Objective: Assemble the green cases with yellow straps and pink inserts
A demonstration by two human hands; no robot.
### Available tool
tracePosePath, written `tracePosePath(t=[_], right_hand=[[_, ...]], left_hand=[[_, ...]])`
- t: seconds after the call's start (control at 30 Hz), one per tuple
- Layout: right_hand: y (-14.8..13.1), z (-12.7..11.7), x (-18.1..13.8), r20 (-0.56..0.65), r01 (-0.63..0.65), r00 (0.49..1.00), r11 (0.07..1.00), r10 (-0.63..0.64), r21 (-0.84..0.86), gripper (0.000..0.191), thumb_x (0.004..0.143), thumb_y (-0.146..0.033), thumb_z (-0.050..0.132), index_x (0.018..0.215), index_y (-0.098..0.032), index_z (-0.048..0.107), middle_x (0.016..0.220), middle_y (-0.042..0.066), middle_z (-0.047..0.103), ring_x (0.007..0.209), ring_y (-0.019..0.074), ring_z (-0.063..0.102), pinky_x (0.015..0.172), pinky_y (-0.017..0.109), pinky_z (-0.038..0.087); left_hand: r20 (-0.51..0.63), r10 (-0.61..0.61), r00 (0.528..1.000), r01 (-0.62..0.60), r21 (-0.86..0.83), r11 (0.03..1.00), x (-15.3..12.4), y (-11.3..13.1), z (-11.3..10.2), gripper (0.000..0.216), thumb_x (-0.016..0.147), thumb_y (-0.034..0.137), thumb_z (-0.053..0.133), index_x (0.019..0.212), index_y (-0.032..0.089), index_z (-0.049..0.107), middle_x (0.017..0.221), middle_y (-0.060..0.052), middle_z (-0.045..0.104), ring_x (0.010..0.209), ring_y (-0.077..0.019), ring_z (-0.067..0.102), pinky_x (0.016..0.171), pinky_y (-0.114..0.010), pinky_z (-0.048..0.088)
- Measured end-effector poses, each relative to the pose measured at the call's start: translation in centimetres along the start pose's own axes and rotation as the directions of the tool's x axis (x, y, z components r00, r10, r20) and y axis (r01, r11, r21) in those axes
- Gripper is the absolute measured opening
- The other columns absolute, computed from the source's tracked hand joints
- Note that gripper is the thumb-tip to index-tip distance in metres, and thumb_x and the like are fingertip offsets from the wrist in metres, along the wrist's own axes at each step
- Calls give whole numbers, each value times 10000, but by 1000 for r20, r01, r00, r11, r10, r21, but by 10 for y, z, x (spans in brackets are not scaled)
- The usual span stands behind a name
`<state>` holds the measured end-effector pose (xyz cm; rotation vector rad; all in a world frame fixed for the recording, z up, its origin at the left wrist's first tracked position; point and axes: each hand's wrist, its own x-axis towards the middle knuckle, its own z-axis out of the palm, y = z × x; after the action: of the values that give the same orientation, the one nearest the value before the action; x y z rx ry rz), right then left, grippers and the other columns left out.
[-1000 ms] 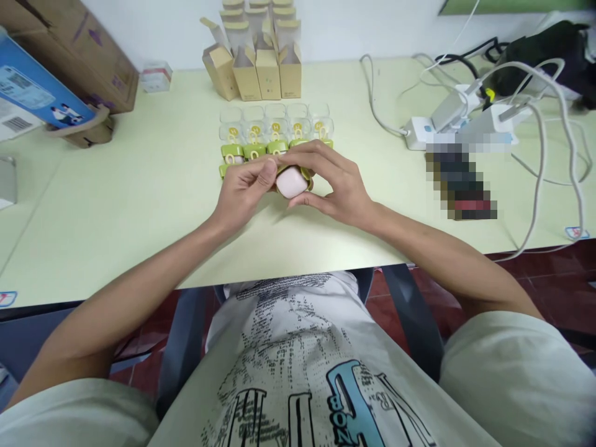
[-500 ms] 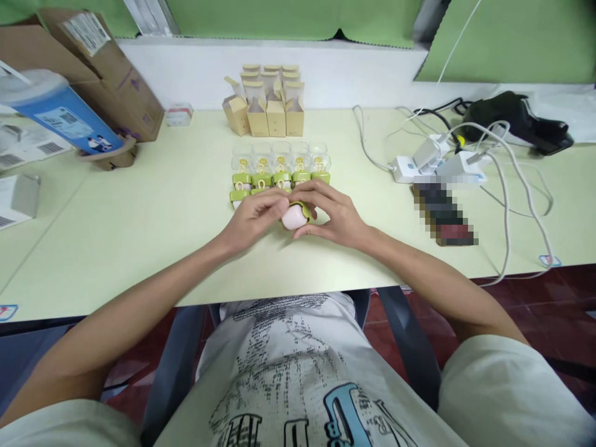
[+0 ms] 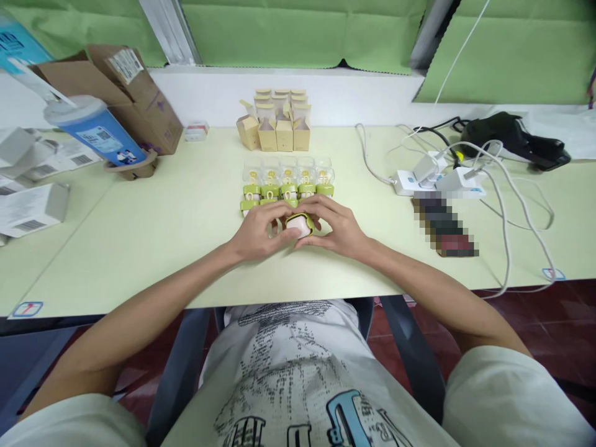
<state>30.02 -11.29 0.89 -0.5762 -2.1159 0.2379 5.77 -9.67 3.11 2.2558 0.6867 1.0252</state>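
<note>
My left hand (image 3: 261, 234) and my right hand (image 3: 339, 225) both grip a small rounded pale pink piece with a green cover (image 3: 298, 226), just above the table. My left thumb presses on its pink face. My right fingers curl over its green edge, with the thumb below. Right behind my hands stand similar small green-and-pink pieces (image 3: 252, 191) in rows. Pale yellow loops show on them. Behind these is a row of clear plastic cups (image 3: 288, 166) with yellow marks inside. My fingers hide part of the front row.
Open small cardboard boxes (image 3: 284, 135) stand by the wall. At left are a blue tub (image 3: 109, 138), a large carton (image 3: 156, 108) and white boxes (image 3: 35, 210). A power strip (image 3: 410, 181) with cables, a blurred-out item (image 3: 444, 225) and a black device (image 3: 512, 139) lie at right.
The view has tilted up and shifted a little. My left thumb has moved onto the pink face of the piece, and the green cover now shows around more of it.
</note>
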Motion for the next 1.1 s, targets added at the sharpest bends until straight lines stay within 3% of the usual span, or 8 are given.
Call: tracePosePath(t=[0.1,0.2,0.4,0.57,0.67,0.77,0.87,1.1], right_hand=[[-2,0,2,9,-50,999,998,49,47,682,886,-754,837,1300,-224,722,1173,109,790,820,190,687,732,353,627],[3,-8,6,-72,-171,981,981,178,90,682,844,-745,899,1249,-228,716,1135,91,799,906,220,735,803,374,640],[41,-56,12,-220,-269,919,928,327,256,685,906,-723,863,1407,-296,673,1300,90,737,985,246,796,822,412,689],[55,-98,11,-24,-291,957,950,291,-111,751,808,-754,927,1353,-253,795,1161,109,784,826,236,721,746,398,630],[52,-101,8,154,-299,925,915,348,-271,755,841,-741,905,1369,-214,791,1078,108,824,715,224,684,742,413,599],[47,-90,6,263,-259,880,864,395,-431,511,965,-572,834,1335,-221,803,1200,123,839,902,300,775,813,430,586],[42,-80,5,338,-192,842,818,421,-542,444,1011,-459,772,1401,-248,786,1349,122,810,1082,354,794,822,425,575],[39,-71,4,366,-134,855,838,368,-529,477,1075,-467,666,1473,-212,731,1391,158,768,1168,367,782,885,460,614]], left_hand=[[-93,13,996,-4,100,995,0,-2,0,609,1124,662,520,736,221,678,704,-36,676,657,-181,604,658,-350,440],[-226,86,970,-49,164,985,3,-5,-6,505,1140,572,534,845,224,750,810,-52,747,729,-189,667,702,-353,490],[-536,52,843,46,168,985,10,-30,-31,216,1075,447,694,1055,259,800,998,-35,747,776,-157,656,682,-327,500],[-630,-36,776,129,102,986,12,-73,-51,139,1050,393,749,1087,261,775,998,-9,764,851,-159,657,747,-330,492],[-698,-129,705,236,60,970,11,-98,-51,224,984,409,829,1136,269,741,1166,-40,744,1045,-196,667,903,-349,532],[-694,-321,645,363,-92,927,10,-115,-45,456,933,489,885,1297,299,688,1444,-71,652,1387,-257,606,1163,-394,515],[-606,-497,621,448,-247,859,10,-122,-36,549,1004,637,780,1435,325,641,1608,-80,546,1628,-285,444,1381,-440,359],[-514,-516,686,343,-397,851,12,-124,-24,728,994,877,598,1552,410,571,1754,-24,468,1771,-222,245,1460,-392,263]])
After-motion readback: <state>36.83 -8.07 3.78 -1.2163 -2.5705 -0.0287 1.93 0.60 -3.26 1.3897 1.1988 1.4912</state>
